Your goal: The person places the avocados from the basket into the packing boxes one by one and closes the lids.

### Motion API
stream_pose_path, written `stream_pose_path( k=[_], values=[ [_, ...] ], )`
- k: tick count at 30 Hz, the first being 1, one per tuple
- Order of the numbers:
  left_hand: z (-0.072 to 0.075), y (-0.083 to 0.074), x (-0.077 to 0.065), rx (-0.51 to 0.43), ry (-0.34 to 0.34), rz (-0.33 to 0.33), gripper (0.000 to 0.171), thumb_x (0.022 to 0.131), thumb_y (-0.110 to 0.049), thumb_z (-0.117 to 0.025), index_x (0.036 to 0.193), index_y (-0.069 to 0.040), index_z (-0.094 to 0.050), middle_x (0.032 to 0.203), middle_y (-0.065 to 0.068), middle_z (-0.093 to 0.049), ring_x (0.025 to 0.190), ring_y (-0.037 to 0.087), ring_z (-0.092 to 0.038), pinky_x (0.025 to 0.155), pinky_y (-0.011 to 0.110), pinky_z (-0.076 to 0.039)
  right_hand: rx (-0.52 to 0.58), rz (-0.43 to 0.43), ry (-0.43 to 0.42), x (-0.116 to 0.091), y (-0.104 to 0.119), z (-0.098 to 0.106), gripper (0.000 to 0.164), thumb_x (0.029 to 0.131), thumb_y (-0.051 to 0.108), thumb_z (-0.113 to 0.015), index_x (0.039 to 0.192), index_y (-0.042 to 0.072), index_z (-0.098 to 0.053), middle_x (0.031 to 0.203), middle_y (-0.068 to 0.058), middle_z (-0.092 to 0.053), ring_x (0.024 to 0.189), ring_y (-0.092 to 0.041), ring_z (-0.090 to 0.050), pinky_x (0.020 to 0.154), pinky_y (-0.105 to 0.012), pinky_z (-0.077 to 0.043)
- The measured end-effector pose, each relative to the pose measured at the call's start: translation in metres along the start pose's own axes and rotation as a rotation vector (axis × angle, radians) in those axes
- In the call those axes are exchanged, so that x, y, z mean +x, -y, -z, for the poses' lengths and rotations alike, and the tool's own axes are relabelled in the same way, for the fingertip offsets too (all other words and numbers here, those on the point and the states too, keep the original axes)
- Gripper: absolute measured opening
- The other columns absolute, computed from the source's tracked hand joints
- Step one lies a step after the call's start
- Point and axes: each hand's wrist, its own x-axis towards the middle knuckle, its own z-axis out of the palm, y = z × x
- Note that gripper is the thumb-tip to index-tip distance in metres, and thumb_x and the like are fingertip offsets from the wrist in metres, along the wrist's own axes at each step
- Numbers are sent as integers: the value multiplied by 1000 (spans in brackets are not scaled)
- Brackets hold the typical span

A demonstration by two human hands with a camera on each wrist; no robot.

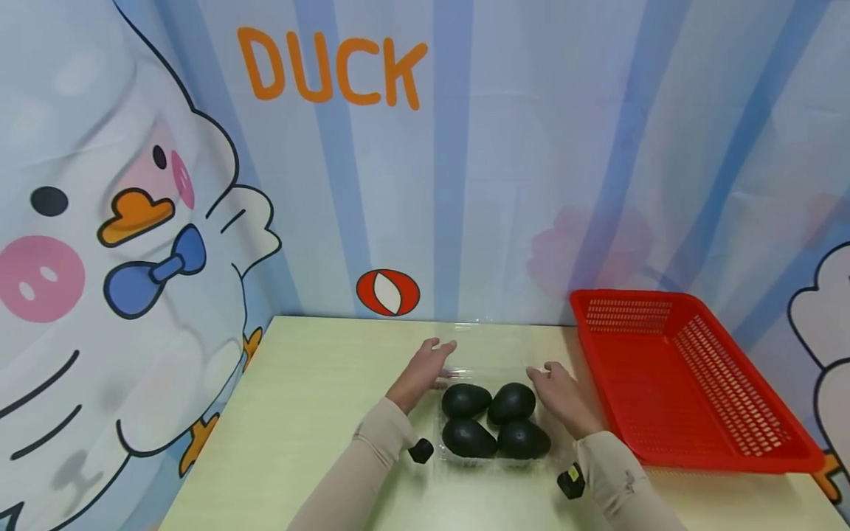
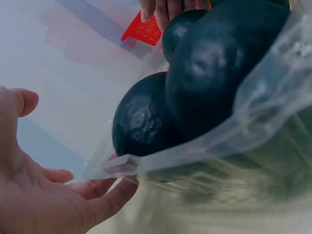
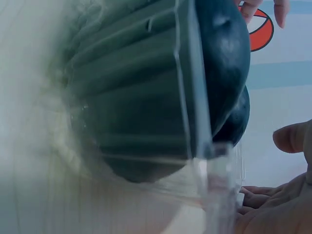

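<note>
Several dark, smooth avocados (image 1: 468, 438) lie in two rows in a clear plastic clamshell box (image 1: 491, 462) on the table. Its transparent lid (image 1: 485, 343) is raised or folded back on the far side. My left hand (image 1: 420, 376) is at the box's far left corner; in the left wrist view its extended fingers (image 2: 109, 202) touch the rim from outside, thumb held apart. At the opposite side, my right hand (image 1: 564, 398) reaches round the far right corner. The right wrist view shows its fingers (image 3: 258, 197) behind the box edge, with the thumb well away.
A red plastic basket (image 1: 671, 391) with slotted walls stands to the right of the box, close to my right forearm. The pale yellow table (image 1: 305, 413) ends at a backdrop (image 1: 505, 184) printed with ducks and stripes.
</note>
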Motion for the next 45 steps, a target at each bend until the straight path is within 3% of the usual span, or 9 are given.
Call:
stream_pose_path(
  k=[3,6,16,30,39,45],
  values=[
    [2,-3,0,-22,-15,-18,90,99,-59,-53,162,-7,-16,158,19,-40,114,32,-66,100,50,-51,46,13,-26,2,1,0,73,106,41,-43,153,-11,-24,152,-35,-37,137,-48,-42,112,-62,-35],
    [4,-7,-2,-24,-25,-31,94,97,-62,-53,163,-10,-12,159,17,-39,115,31,-65,102,50,-50,74,27,-53,3,1,1,69,107,37,-42,153,-11,-25,151,-34,-39,135,-47,-43,112,-61,-35],
    [8,-14,-11,-17,4,-103,91,95,-71,-48,163,-17,-18,161,11,-37,119,30,-64,108,55,-44,160,54,-117,5,5,8,66,108,38,-39,154,-8,-27,150,-33,-42,135,-45,-46,114,-59,-34],
    [5,-19,-23,-91,-42,-158,78,100,-61,-47,159,-12,-31,157,13,-43,142,37,-43,111,62,-36,158,65,-142,1,9,15,71,108,49,-35,158,-1,-26,159,-27,-33,142,-44,-37,116,-59,-30],
    [3,-23,-30,-135,-28,-204,70,105,-52,-44,157,-9,-32,159,14,-39,147,36,-37,114,60,-34,166,104,-196,-9,11,21,70,107,52,-33,158,4,-28,162,-21,-32,146,-40,-33,119,-58,-26],
    [1,-27,-40,-117,-11,-206,72,104,-58,-40,158,-11,-31,162,11,-35,150,33,-30,116,60,-31,161,139,-221,-18,13,24,70,107,52,-32,158,4,-29,162,-19,-33,145,-39,-35,119,-58,-25]
  ],
)
